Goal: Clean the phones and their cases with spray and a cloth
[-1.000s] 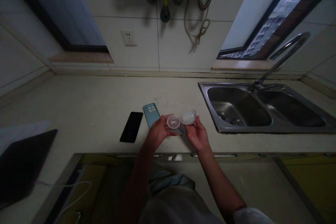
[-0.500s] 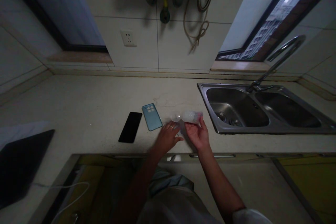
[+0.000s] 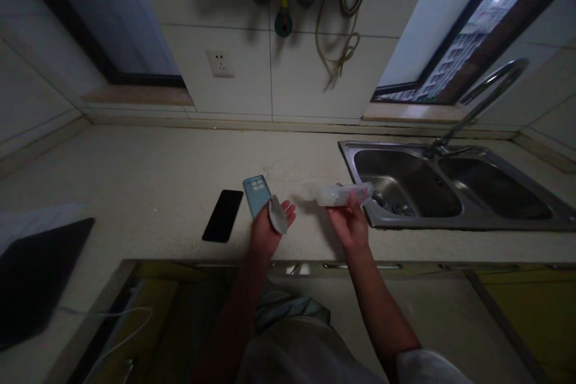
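The right hand [image 3: 350, 227] has its grip closed around a translucent bottle [image 3: 339, 195], thumb laid across the side that bears pinkish-red marking; the bottle lies level above the desk [image 3: 153, 174], its clear narrower end pointing left and its other end overlapping the near-left corner of the sink in this view. The left hand [image 3: 264, 235] is turned partly palm up with its fingers extended, and a grey-white oval disc [image 3: 278, 215] stands tilted against it; whether the thumb pins the disc cannot be told. The two hands are apart, with bare desk between them. Just behind the left hand, and partly covered by it, lies a blue phone case [image 3: 257, 193], its camera cutouts toward the wall. Beside the case, on its left, a black phone [image 3: 223, 216] lies flat. To the right is the double steel sink [image 3: 418, 222] with a curved faucet [image 3: 459, 128]. At far left sits a dark flat panel [image 3: 40, 279], a white cable [image 3: 130, 311] near its lower edge. A socket [image 3: 220, 63] is set in the tiled wall.
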`<state>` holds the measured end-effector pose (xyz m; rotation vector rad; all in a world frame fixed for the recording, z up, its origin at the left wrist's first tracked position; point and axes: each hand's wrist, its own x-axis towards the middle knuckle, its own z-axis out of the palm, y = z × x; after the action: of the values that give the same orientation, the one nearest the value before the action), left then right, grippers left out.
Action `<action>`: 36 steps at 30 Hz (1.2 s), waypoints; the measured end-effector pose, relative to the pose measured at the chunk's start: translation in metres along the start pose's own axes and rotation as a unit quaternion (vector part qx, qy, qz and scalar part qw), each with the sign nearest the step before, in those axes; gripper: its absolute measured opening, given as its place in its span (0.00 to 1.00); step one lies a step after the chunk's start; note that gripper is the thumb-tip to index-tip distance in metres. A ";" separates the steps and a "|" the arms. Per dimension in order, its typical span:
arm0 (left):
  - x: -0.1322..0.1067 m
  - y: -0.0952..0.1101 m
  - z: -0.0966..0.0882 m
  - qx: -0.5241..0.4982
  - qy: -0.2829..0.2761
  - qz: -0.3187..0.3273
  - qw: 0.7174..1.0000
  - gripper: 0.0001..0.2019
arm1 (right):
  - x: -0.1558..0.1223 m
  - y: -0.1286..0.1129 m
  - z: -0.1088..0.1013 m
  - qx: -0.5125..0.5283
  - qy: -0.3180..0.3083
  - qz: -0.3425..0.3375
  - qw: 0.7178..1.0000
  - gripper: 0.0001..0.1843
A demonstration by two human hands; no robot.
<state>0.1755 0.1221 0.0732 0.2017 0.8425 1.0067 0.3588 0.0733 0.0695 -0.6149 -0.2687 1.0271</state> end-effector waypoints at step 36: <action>0.012 -0.044 0.040 -0.070 -0.099 -0.123 0.985 0.19 | -0.011 -0.029 0.016 -0.440 -0.263 -0.142 0.847 0.23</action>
<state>0.2356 0.1163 0.0710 0.0729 0.5960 0.7955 0.3657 0.0589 0.1005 -1.0643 -1.3323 0.7249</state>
